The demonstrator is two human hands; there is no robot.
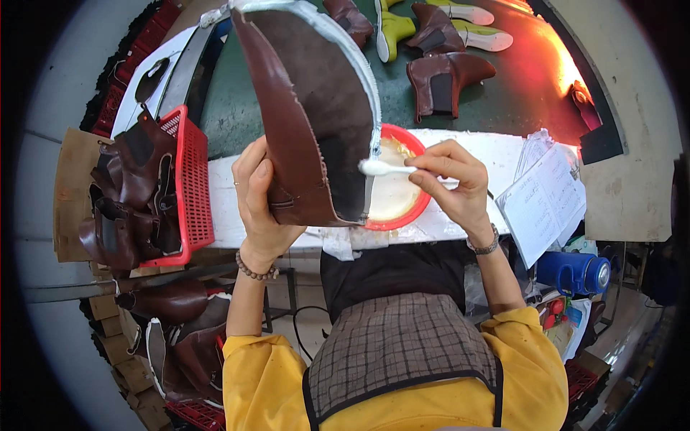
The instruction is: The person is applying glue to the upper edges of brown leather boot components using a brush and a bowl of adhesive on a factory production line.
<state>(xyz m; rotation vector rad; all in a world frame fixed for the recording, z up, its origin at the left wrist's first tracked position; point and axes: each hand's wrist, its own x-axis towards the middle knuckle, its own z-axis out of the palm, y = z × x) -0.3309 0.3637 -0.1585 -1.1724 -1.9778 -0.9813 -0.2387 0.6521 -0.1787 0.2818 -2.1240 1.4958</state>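
My left hand [256, 194] is closed round the lower side of a brown leather boot upper [284, 122], lifted over the bench with its dark lining toward me. White glue lines the upper's right edge. Between the thumb and fingers of my right hand [453, 179] is a small white brush [384, 168], its head close to the upper's lower right edge; whether it touches cannot be made out. Behind the brush stands a red bowl [413, 210] of creamy white glue, partly hidden by the upper.
A red basket [192, 187] of brown boot uppers stands at the left. Brown boots [449, 82] and yellow-green lasts [395, 29] lie on the green bench top. Handwritten papers [543, 201] and a blue flask [573, 273] are at the right. More uppers [172, 302] sit low at the left.
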